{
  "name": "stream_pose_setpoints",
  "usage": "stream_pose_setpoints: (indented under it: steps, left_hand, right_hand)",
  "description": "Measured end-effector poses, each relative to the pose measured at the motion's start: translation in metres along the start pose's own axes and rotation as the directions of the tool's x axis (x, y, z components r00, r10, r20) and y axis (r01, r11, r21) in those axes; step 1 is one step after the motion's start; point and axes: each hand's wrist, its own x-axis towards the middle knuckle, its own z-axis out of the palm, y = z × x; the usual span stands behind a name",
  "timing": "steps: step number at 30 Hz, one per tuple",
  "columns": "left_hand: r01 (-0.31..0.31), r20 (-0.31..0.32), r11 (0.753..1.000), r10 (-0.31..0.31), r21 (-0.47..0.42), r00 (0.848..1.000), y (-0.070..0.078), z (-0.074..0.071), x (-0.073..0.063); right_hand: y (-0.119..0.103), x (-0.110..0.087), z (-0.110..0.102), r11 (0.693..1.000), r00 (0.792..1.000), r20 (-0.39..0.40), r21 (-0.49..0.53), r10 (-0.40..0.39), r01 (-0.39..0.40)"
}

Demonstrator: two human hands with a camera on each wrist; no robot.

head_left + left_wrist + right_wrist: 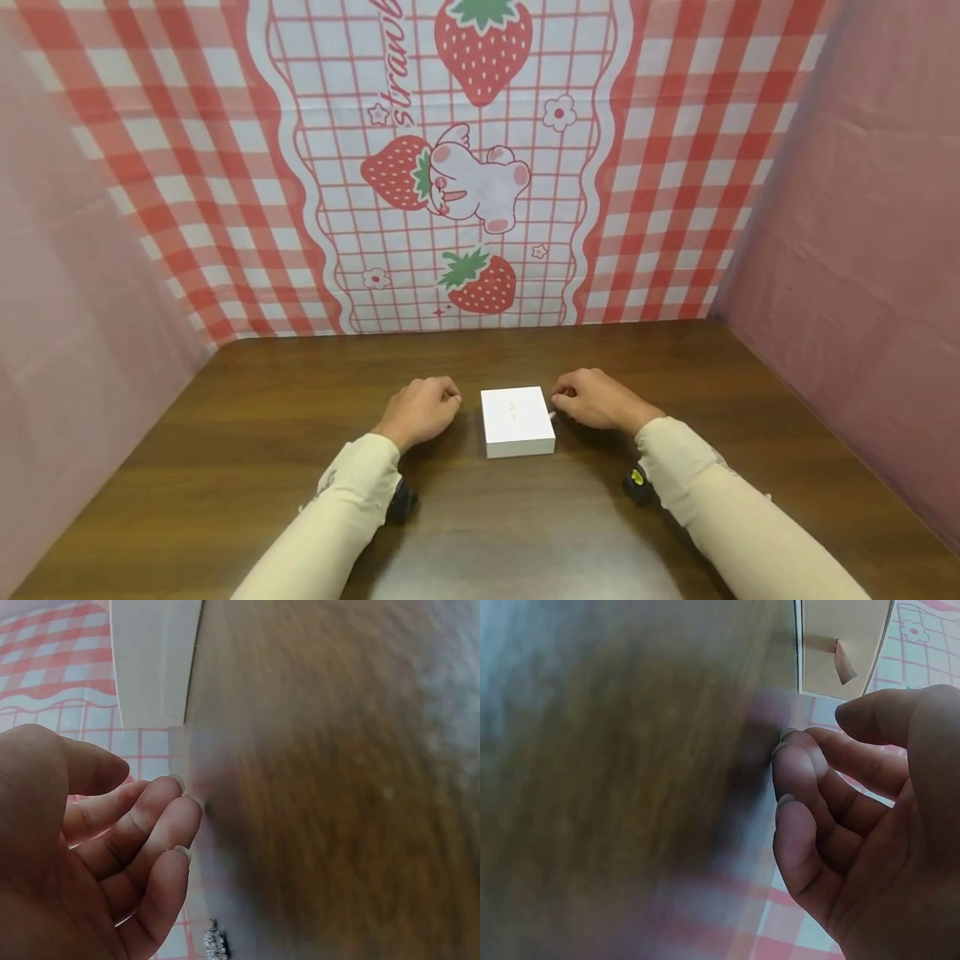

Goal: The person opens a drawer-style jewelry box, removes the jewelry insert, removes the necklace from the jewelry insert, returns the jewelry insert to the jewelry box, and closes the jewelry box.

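Note:
A flat white box (517,429) with small, faint gold marks on its lid lies on the brown wooden table (480,517). From its right side sticks out a small pull tab (844,664). My left hand (422,410) rests on the table left of the box, fingers loosely curled around nothing. On the other side my right hand (600,400) lies close to the tab, also loosely curled. The right wrist view shows a gap between its fingertips (793,769) and the tab. The left wrist view shows the box's plain side wall (154,667) apart from the left fingers.
A red and white checked cloth (671,167) with strawberry prints hangs behind the table's far edge. Pink cloth walls (862,250) stand at the left and right. Each wrist wears a dark camera (638,483).

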Motion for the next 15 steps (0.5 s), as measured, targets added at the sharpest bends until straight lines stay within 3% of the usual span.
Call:
stream_pose_setpoints:
  steps: [7, 15]
  left_hand:
    - [-0.016, -0.01, 1.0, 0.016, 0.015, 1.0, 0.004, 0.003, 0.008]
    - [-0.041, -0.028, 0.997, 0.042, 0.058, 0.999, 0.007, 0.0, 0.017]
  right_hand:
    - [0.002, 0.005, -0.005, 0.995, 0.998, 0.016, -0.077, 0.059, -0.058]
    - [0.001, 0.016, -0.01, 0.991, 0.998, 0.014, -0.118, 0.068, -0.066]
